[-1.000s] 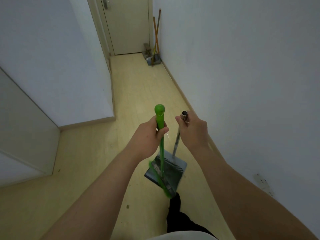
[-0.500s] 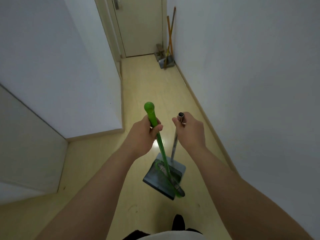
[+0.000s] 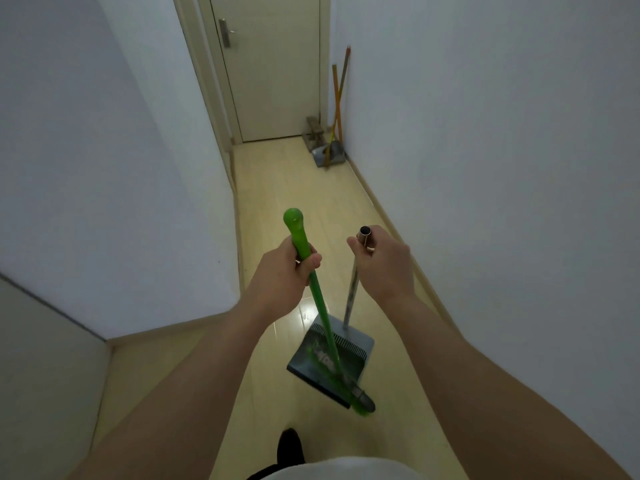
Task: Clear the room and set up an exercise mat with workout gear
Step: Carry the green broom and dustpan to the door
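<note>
My left hand point(image 3: 282, 271) is shut around the upper part of a green broom point(image 3: 320, 306), whose bristles hang low over the pan. My right hand point(image 3: 386, 263) grips the top of the metal handle of a grey dustpan point(image 3: 341, 355), which hangs just above the pale wooden floor in front of me. Both tools are carried side by side, close together, in a narrow corridor. No exercise mat or workout gear is in view.
A closed door point(image 3: 273, 64) ends the corridor ahead. A second dustpan and broom with orange sticks point(image 3: 330, 147) lean in the far right corner. White walls close in on both sides; a wall corner point(image 3: 235, 289) juts out on the left. My dark foot point(image 3: 291, 448) shows below.
I have walked forward along the corridor; the door and the corner tools are nearer. The broom's head has swung right across the dustpan. Both hands keep their grips.
</note>
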Motion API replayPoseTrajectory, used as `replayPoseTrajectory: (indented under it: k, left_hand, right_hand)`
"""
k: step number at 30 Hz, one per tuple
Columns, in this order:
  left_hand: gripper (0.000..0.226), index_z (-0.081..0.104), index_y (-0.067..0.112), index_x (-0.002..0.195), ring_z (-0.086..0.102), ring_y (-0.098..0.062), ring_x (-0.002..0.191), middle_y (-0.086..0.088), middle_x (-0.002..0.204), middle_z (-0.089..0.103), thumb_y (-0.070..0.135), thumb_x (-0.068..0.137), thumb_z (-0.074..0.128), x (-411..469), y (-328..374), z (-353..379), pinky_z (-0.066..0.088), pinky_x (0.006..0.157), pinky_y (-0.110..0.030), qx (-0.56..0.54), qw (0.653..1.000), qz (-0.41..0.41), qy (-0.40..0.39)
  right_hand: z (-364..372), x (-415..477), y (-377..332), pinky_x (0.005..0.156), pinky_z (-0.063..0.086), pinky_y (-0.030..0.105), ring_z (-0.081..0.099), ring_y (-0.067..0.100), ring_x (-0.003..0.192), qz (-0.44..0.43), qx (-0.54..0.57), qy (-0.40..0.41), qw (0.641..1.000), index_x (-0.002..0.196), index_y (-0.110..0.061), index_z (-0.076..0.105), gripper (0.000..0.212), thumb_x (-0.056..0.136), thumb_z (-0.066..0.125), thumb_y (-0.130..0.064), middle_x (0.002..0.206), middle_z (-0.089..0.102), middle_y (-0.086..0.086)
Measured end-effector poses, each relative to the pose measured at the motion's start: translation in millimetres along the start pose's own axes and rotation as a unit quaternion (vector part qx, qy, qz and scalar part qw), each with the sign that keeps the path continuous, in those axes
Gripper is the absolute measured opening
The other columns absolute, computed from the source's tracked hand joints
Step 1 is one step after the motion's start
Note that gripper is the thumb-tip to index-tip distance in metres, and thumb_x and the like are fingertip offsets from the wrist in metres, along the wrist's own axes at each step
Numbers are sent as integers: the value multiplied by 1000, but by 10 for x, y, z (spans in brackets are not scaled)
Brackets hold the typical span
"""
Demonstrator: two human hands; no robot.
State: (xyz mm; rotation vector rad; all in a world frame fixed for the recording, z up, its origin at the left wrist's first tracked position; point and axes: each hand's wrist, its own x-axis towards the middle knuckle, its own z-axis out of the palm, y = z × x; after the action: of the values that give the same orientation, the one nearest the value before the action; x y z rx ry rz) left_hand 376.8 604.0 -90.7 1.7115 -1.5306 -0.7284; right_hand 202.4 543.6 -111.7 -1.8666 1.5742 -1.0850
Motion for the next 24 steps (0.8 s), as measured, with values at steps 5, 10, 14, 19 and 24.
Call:
replayPoseTrajectory:
  k: [5, 10, 14, 19, 24]
  left_hand:
    - [13, 57, 21, 102, 66, -10, 76, 3, 86, 67, 34, 100, 55, 805, -189, -335, 56, 71, -29, 14, 1000, 21, -2]
    - [12, 56, 23, 99, 65, -11, 72, 2, 82, 66, 35, 101, 55, 1474, -425, -378, 52, 65, -27, -9, 1000, 7, 13]
    - [9, 55, 26, 98, 65, -12, 76, 5, 87, 67, 35, 101, 55, 2138, -575, -295, 57, 69, -32, -6, 1000, 12, 15]
    - [9, 56, 25, 98, 65, -10, 76, 6, 86, 66, 35, 100, 56, 3061, -684, -239, 53, 66, -28, 24, 1000, 6, 9]
    - [15, 54, 24, 101, 67, -13, 79, 4, 91, 66, 38, 99, 57, 4162, -751, -267, 60, 74, -38, 20, 999, -32, 23]
  right_hand:
    - [352, 597, -273, 72, 57, 36, 67, 20, 77, -14, 2, 28, 1000, 95, -11, 66, 19, 96, 66, -30, 82, 69, 1]
    - [581, 1112, -371, 67, 58, 40, 67, 18, 70, -36, 3, 66, 997, 93, -12, 63, 19, 96, 66, -30, 77, 68, -1]
    - [894, 1553, -325, 63, 55, 33, 65, 17, 67, -45, 9, 60, 997, 91, -12, 63, 18, 96, 67, -29, 74, 66, -2]
    - [1199, 2353, -96, 61, 53, 32, 63, 15, 66, -45, 15, 60, 997, 87, -14, 61, 17, 95, 69, -28, 71, 64, -4]
    - [1486, 3486, 89, 67, 55, 36, 65, 15, 72, -4, 36, 24, 999, 86, -15, 61, 19, 96, 66, -31, 74, 66, -3]
